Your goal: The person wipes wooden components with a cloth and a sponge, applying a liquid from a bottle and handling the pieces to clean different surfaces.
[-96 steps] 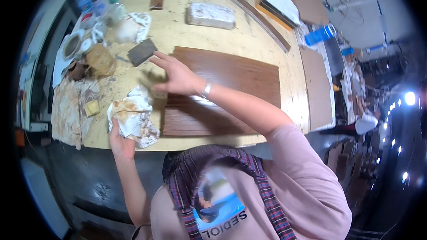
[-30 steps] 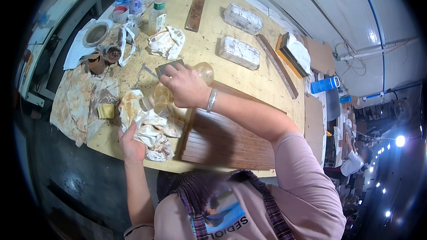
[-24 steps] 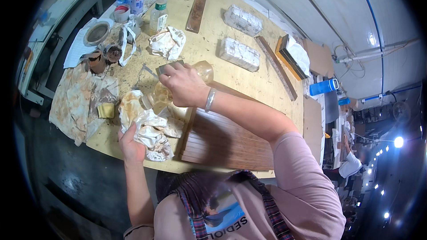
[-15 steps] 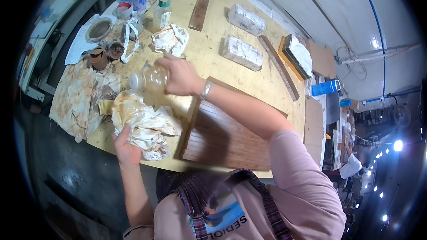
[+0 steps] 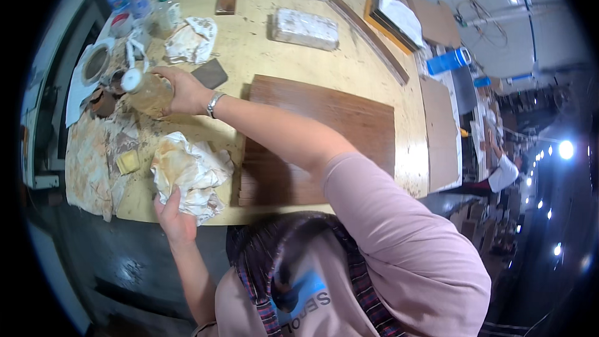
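Observation:
My right hand (image 5: 184, 90) reaches across the table, fingers wrapped round a clear plastic bottle (image 5: 153, 95) with a white cap and yellowish contents. The bottle stands or hovers at the table's left side; whether its base touches is hard to tell. In my left hand (image 5: 178, 223), near the front edge, is a crumpled white cloth (image 5: 186, 163) with yellow-brown stains, pinched between thumb and fingers. To the right of the cloth lies a brown wooden panel (image 5: 318, 131), partly covered by my right forearm. A dark grey flat block (image 5: 210, 73) rests just beyond my right hand.
Beyond the bottle are brown-stained pots (image 5: 103, 103), a round dish (image 5: 97, 63), a second white rag (image 5: 192, 40) and several bottles (image 5: 165, 6). A yellow sponge (image 5: 128, 162) sits on stained cloth. Two plastic-wrapped blocks (image 5: 306, 28) and wooden strips (image 5: 371, 40) lie farther back.
My right hand has carried the bottle left, away from above the cloth, and its cap end now points up more. The grey block has come into sight. The whole view has shifted.

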Demonstrator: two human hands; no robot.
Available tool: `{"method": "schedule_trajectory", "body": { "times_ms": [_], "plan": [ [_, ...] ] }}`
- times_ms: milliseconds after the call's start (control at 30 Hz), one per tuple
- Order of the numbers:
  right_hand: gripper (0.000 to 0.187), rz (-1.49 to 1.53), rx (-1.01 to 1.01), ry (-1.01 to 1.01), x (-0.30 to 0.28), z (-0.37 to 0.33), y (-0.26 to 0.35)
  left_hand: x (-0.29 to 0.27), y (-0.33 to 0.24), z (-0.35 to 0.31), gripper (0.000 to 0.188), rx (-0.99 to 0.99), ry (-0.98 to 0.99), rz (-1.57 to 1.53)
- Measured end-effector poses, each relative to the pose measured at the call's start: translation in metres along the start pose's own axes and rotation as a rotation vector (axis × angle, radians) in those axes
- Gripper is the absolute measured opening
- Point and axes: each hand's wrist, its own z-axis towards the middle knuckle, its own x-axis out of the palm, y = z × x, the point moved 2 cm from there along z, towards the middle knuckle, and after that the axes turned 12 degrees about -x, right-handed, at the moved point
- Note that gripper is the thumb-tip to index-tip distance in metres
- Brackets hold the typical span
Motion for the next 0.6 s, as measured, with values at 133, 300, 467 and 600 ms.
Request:
{"method": "schedule_trajectory", "body": {
  "times_ms": [133, 300, 467, 600],
  "plan": [
    [0.078, -0.442, 0.115, -0.066, -0.074, -0.083, 0.008, 0.025, 0.018, -0.004, 0.039, -0.025, 0.072, 0.196],
    [0.075, -0.989, 0.498, -0.137, -0.165, -0.236, -0.014, 0.045, 0.039, -0.004, 0.043, 0.072, 0.175, 0.982],
    [0.068, -1.013, 0.456, -0.203, -0.153, -0.265, -0.008, 0.081, 0.084, -0.015, 0.067, 0.529, 0.462, 1.947],
    [0.067, -1.001, 0.457, -0.26, -0.153, -0.263, -0.006, 0.119, 0.078, 0.041, 0.067, 0.594, 0.352, 2.048]
  ]
}}
